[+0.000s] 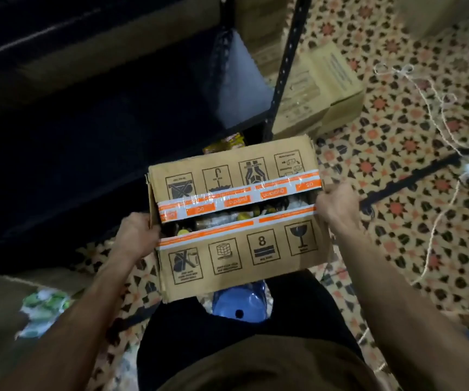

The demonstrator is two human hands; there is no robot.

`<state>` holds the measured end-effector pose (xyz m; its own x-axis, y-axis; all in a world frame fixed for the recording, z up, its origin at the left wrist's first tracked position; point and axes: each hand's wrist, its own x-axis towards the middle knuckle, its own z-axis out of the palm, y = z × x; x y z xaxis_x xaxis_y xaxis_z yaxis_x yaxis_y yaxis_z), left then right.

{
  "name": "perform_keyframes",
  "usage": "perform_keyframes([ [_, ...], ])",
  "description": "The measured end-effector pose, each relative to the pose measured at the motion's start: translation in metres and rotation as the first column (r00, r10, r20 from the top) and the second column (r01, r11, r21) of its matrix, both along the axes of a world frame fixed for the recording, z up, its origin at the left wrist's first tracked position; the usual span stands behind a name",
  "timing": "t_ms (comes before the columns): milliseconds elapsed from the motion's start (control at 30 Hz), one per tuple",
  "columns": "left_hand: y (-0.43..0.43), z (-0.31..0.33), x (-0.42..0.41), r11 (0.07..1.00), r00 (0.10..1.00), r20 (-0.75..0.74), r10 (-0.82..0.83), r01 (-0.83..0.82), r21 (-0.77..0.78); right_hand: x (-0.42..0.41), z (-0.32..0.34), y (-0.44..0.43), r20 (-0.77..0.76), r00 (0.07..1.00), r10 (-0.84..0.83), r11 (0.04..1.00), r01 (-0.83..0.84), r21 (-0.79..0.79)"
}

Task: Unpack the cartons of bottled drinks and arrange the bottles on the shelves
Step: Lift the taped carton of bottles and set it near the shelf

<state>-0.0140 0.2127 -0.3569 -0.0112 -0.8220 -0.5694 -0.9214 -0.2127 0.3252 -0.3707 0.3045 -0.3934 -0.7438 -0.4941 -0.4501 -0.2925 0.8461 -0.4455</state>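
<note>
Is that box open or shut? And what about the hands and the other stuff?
carton, flaps ajar, tape slit along the middle, gripped at both ends.
bottles, inside the carton, caps showing through the gap.
left hand, grips the carton's left end.
right hand, grips the carton's right end.
second carton, on the floor, looks shut.
string, lying loose on the floor.

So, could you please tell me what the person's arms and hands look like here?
Both forearms are bare, with no sleeves in view. The left hand and right hand wear no gloves, and I see no watch, bracelet or rings.
</note>
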Motion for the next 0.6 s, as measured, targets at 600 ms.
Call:
perform_keyframes([
  [600, -0.05, -0.197, 0.002, 0.972, 0.974, 0.009, -0.225, 0.224, 0.07, 0.03, -0.168, 0.046, 0.008, 0.981, -0.193, 0.975, 0.19, 0.117],
])
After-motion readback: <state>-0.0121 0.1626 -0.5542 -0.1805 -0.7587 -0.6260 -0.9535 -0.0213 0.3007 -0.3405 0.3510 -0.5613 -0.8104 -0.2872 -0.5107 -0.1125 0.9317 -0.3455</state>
